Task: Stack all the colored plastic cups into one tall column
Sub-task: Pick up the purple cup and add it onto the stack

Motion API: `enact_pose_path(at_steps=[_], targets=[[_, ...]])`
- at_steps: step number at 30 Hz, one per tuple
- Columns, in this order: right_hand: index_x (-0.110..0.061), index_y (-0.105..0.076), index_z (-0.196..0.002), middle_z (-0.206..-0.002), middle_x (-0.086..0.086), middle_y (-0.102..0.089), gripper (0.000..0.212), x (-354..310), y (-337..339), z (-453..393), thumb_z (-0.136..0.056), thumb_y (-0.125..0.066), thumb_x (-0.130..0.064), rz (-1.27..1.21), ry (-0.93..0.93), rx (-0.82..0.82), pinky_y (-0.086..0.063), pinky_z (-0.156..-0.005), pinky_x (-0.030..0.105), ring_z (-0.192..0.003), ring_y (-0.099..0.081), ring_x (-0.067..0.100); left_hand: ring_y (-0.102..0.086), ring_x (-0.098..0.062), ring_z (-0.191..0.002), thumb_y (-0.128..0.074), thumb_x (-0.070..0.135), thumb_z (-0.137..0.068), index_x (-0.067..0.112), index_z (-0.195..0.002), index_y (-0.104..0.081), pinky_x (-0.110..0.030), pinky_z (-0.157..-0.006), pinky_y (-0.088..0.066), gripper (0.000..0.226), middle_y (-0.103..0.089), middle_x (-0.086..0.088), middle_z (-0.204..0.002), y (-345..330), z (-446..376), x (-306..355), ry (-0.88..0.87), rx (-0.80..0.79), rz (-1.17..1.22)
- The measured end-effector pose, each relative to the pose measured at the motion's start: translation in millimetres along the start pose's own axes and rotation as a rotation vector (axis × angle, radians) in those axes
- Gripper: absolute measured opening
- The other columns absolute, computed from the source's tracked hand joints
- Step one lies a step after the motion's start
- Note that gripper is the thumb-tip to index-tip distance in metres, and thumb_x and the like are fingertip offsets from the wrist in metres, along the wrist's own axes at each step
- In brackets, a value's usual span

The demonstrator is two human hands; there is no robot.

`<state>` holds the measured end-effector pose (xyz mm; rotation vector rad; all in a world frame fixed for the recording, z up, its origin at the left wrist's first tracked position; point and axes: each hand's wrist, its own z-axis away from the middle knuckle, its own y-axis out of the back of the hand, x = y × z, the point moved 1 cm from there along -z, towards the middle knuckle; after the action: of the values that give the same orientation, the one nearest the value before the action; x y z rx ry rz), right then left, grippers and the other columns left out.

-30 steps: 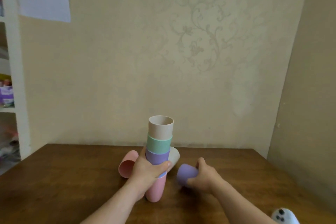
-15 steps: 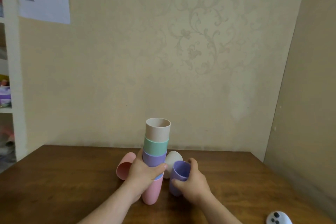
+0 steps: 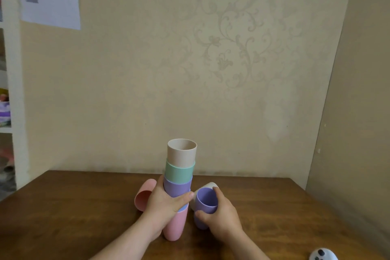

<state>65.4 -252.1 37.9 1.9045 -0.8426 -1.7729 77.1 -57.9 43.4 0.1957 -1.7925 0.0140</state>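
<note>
A column of nested cups stands upright on the wooden table: pink at the bottom, then a blue rim, purple, green and beige on top. My left hand is wrapped around its middle. My right hand grips a loose purple cup, upright with its mouth up, just right of the column. A pink cup lies on its side behind my left hand. A white cup lies on its side behind the purple cup, mostly hidden.
A white controller with dark buttons lies at the table's near right corner. The wall stands close behind the table and at its right. White shelves with clutter stand at the far left.
My right hand has turned the purple cup from lying on its side to upright and brought it left beside the column. My left hand keeps its hold on the column.
</note>
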Motion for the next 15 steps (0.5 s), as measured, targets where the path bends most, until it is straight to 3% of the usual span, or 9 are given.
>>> enact_pose_path(at_steps=[2,5,8,9,11,13,15], targets=[[-0.044,-0.044,-0.119,-0.115,-0.014,-0.058,0.058,0,-3,-1,-0.077,-0.083,-0.039,-0.004,0.01,0.011,-0.05,-0.088,0.025,-0.105,-0.057,0.011,-0.073,0.012,-0.094,-0.102,0.017,-0.071,0.032,-0.13,-0.059,-0.013,-0.074,-0.055,0.075,-0.075,0.017,-0.113,2,3,2,-0.011,-0.013,-0.008],[-0.032,-0.047,-0.139,-0.123,-0.01,-0.06,0.073,-2,-6,-1,-0.076,-0.082,-0.043,0.019,0.038,0.025,-0.046,-0.088,0.024,-0.107,-0.057,0.012,-0.074,0.008,-0.1,-0.103,0.013,-0.067,0.035,-0.125,-0.059,-0.009,-0.069,-0.055,0.076,-0.074,0.019,-0.112,3,8,9,-0.031,-0.008,-0.003],[-0.028,-0.044,-0.154,-0.145,-0.002,-0.06,0.09,-2,-4,-4,-0.075,-0.085,-0.042,-0.011,0.028,0.03,-0.044,-0.092,0.025,-0.125,-0.059,0.018,-0.069,0.022,-0.091,-0.102,0.007,-0.068,0.042,-0.128,-0.049,-0.003,-0.07,-0.053,0.087,-0.069,0.023,-0.113,4,7,23,-0.098,0.029,0.003],[-0.028,-0.045,-0.153,-0.145,-0.002,-0.06,0.089,-1,-4,-4,-0.075,-0.086,-0.041,-0.017,0.027,0.029,-0.044,-0.092,0.025,-0.125,-0.059,0.018,-0.071,0.019,-0.097,-0.103,0.01,-0.068,0.044,-0.136,-0.043,-0.007,-0.078,-0.055,0.096,-0.069,0.023,-0.117,4,4,30,-0.124,0.039,0.028],[-0.029,-0.046,-0.15,-0.143,-0.002,-0.061,0.086,-1,-4,-4,-0.076,-0.087,-0.04,-0.026,0.036,0.029,-0.044,-0.09,0.025,-0.12,-0.059,0.017,-0.071,0.001,-0.115,-0.103,0.019,-0.069,0.045,-0.15,-0.037,-0.03,-0.098,-0.06,0.108,-0.069,0.02,-0.128,6,-4,41,-0.146,0.057,0.069],[-0.029,-0.045,-0.151,-0.144,-0.002,-0.059,0.087,2,-4,-7,-0.076,-0.087,-0.04,-0.03,0.034,0.024,-0.044,-0.091,0.025,-0.123,-0.059,0.018,-0.07,-0.008,-0.119,-0.104,0.033,-0.065,0.047,-0.151,-0.037,-0.041,-0.103,-0.059,0.11,-0.068,0.018,-0.134,5,-12,53,-0.149,0.08,0.071],[-0.029,-0.043,-0.153,-0.146,-0.003,-0.058,0.09,2,-4,-8,-0.076,-0.088,-0.04,-0.044,0.036,0.007,-0.047,-0.095,0.027,-0.121,-0.058,0.016,-0.072,-0.012,-0.117,-0.099,0.05,-0.055,0.048,-0.149,-0.042,-0.041,-0.1,-0.06,0.11,-0.069,0.017,-0.134,1,-17,63,-0.153,0.11,0.076]])
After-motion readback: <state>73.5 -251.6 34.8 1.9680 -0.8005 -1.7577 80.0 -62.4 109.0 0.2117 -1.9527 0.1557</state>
